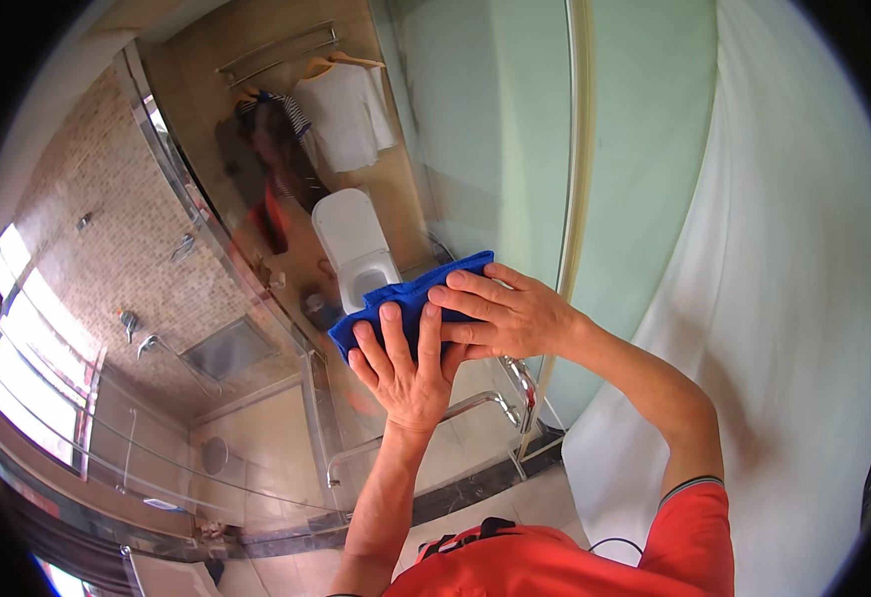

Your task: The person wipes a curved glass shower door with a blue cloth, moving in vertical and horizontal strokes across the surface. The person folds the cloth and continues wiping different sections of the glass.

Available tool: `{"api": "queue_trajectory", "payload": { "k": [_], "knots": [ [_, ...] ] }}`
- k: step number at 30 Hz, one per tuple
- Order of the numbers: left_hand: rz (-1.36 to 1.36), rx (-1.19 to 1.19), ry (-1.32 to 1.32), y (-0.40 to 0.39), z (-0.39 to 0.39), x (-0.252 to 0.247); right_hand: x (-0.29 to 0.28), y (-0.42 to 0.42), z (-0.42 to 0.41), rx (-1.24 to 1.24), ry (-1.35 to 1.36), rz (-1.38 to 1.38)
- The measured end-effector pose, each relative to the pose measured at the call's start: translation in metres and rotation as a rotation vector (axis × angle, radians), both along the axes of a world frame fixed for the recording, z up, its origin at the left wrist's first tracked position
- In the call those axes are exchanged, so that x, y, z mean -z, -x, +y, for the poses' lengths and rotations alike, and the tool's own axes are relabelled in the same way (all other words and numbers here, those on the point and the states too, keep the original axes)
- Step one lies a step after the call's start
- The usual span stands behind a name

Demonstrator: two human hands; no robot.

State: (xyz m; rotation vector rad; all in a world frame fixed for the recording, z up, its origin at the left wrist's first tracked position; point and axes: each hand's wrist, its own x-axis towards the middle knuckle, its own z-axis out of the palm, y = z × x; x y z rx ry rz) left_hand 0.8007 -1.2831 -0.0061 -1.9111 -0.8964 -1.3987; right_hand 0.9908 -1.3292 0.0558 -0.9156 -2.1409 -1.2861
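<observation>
A folded blue cloth (pixel 413 298) lies flat against the clear glass panel in front of me. My left hand (pixel 405 366) is spread over the cloth's left and lower part, with the fingertips pointing up. Pressed on its right part is my right hand (pixel 506 313), its fingers pointing left. The two hands meet near the cloth's lower edge. Just below them, a curved chrome handle (pixel 528 395) is fitted to the glass. Part of the cloth is hidden beneath my fingers.
Through the glass show a white toilet (pixel 353 231), hanging shirts (pixel 342 116), a chrome towel rack (pixel 278 56) and shower fittings (pixel 128 324). A frosted green glass panel (pixel 644 149) and a white curtain (pixel 786 261) stand at right. A dark stone sill (pixel 472 489) runs below.
</observation>
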Motion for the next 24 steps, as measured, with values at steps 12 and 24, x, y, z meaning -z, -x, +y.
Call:
{"api": "queue_trajectory", "payload": {
  "k": [12, 24],
  "knots": [
    [-0.005, 0.007, 0.007, 0.002, 0.003, 0.04, 0.03, 0.004, -0.004, -0.014, 0.043, 0.015],
    [0.038, 0.043, 0.083, 0.008, -0.003, 0.076, 0.06, 0.009, -0.016, -0.003, 0.148, 0.057]
  ]
}}
